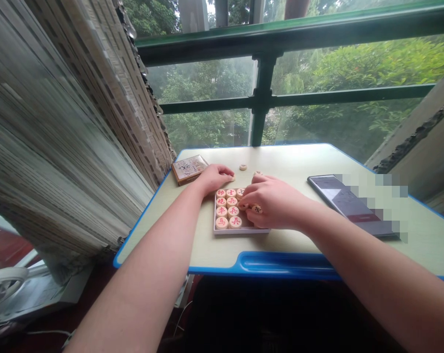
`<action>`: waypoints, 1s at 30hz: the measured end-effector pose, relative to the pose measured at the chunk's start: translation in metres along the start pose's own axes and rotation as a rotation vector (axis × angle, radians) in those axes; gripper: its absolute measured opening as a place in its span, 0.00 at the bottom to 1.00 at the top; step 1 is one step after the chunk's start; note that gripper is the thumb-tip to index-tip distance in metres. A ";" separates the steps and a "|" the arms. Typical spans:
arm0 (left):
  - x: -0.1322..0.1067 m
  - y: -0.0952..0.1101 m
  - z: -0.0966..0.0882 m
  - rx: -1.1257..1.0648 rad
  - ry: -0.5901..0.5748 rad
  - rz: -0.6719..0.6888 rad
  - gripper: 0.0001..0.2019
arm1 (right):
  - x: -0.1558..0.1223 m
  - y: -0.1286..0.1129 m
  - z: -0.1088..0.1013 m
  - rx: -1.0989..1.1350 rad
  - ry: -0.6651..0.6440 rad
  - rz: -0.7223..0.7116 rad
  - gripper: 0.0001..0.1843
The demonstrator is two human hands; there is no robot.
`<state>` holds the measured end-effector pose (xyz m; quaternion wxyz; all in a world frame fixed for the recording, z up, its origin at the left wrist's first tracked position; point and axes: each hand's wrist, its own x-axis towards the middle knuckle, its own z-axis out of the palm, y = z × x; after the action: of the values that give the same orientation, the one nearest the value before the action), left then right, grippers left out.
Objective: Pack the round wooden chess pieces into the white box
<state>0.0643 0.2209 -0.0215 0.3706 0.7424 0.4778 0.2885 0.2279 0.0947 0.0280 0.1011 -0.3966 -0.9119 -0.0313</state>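
Note:
A shallow box [241, 231] of round wooden Chinese chess pieces lies in the middle of the table. Red-marked pieces [235, 222] fill its left columns. Over its right side, my right hand [273, 198] has its thumb and fingers closed on a chess piece [243, 207]. A black-marked piece [257, 209] shows under that hand, and another piece [257, 173] is just beyond its knuckles. Behind the box, my left hand [215, 178] pinches a piece at its fingertips, mostly hidden. One loose piece [243, 167] lies farther back on the table.
A patterned box lid [190, 169] sits at the table's back left. To the right rests a tablet or large phone [354, 203], partly blurred out. The pale table [203, 255] has a blue edge with a recessed tray [284, 264] in front. Curtains and a green-framed window surround it.

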 end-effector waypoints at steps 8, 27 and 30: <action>-0.002 0.003 0.000 -0.021 0.003 -0.007 0.12 | -0.002 0.000 -0.004 0.025 0.001 -0.014 0.11; -0.004 0.005 -0.001 -0.005 0.005 -0.003 0.13 | -0.002 0.001 -0.003 0.024 -0.013 0.022 0.11; -0.002 0.003 -0.001 -0.018 0.025 -0.004 0.12 | -0.002 0.002 -0.003 0.027 -0.015 0.023 0.11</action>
<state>0.0640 0.2181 -0.0183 0.3719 0.7342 0.4814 0.3014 0.2312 0.0948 0.0302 0.1000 -0.4057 -0.9084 -0.0148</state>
